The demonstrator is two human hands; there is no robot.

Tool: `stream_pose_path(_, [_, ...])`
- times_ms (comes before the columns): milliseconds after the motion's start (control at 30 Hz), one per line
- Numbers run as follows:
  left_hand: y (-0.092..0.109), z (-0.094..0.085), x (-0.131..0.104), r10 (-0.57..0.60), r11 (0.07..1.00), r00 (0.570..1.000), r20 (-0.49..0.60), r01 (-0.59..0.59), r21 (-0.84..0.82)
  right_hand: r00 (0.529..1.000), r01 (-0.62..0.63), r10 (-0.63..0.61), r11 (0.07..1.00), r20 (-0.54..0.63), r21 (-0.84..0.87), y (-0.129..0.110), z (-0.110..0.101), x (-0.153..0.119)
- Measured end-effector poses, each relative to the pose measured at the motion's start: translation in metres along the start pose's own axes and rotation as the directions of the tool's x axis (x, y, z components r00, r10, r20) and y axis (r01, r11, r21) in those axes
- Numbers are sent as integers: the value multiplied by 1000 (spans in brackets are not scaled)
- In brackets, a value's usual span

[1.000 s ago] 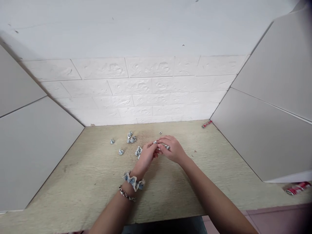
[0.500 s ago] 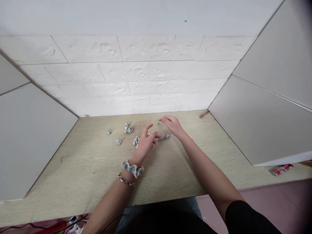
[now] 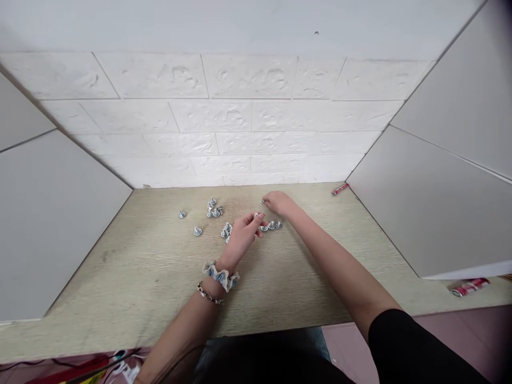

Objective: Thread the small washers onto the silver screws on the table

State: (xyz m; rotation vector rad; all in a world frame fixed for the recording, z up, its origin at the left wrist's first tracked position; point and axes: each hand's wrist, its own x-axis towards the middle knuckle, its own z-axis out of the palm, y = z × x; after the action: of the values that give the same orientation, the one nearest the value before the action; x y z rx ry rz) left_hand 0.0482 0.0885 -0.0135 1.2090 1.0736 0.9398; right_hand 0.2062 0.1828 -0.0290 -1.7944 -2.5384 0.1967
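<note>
My left hand (image 3: 245, 232) is closed in a pinch above the tabletop; a small pale bit shows at its fingertips, too small to name. My right hand (image 3: 282, 204) reaches farther back, its thumb and fingers closed on a small metal nut (image 3: 263, 202) at the table surface. Just right of my left fingers, bolts with washers (image 3: 272, 225) stand in a short row. Another cluster of bolts (image 3: 226, 229) is partly hidden behind my left hand.
Farther left lie a group of bolts (image 3: 215, 211) and two single bolts (image 3: 197, 231). White brick-patterned wall closes the back; grey panels (image 3: 424, 213) stand at both sides. Red cylinders (image 3: 340, 189) lie by the right panel. The wooden table (image 3: 160, 288) ends at a front edge.
My left thumb and fingers, spread before, have come together in a pinch. My right fingers have closed on the nut they were beside. The view has shifted slightly.
</note>
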Motion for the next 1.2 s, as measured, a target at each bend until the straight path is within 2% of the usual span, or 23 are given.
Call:
stream_pose_path(200, [2,0,1,-70,998,997,-15,70,-4,998,56,-56,998,0,-24,-5,-2,7])
stream_pose_path(300, [4,0,-2,-53,999,999,-11,53,4,999,36,-36,999,-37,-12,-4,-2,7])
stream_pose_path(433, [6,2,-6,11,999,1000,19,-12,37,991,-21,26,999,-128,39,-1,-10,-14])
stream_pose_path(500, [5,3,-8,43,997,999,23,-44,64,976,-16,47,989,-212,145,-4,-13,-32])
stream_pose_path(567, [3,5,-8,75,991,997,26,-77,106,933,52,108,905,-344,423,-12,-13,-51])
stream_pose_path(667, [-1,7,-7,123,974,991,45,-129,185,897,148,205,697,-393,701,-27,-9,-73])
stream_pose_path(767, [-5,8,-5,160,957,986,56,-168,234,926,198,185,505,-329,840,-40,-4,-84])
stream_pose_path(833, [-8,6,-4,173,949,984,48,-179,261,942,212,143,452,-305,866,-45,-4,-86])
stream_pose_path(867, [-8,5,-3,181,942,983,43,-185,279,939,223,132,467,-316,856,-47,-5,-87])
stream_pose_path(1033, [-7,1,-5,266,864,963,40,-256,433,890,294,72,665,-451,686,-52,-11,-91])
stream_pose_path(1200, [-7,0,-7,351,788,936,38,-317,528,874,309,-10,783,-486,540,-50,-9,-94])
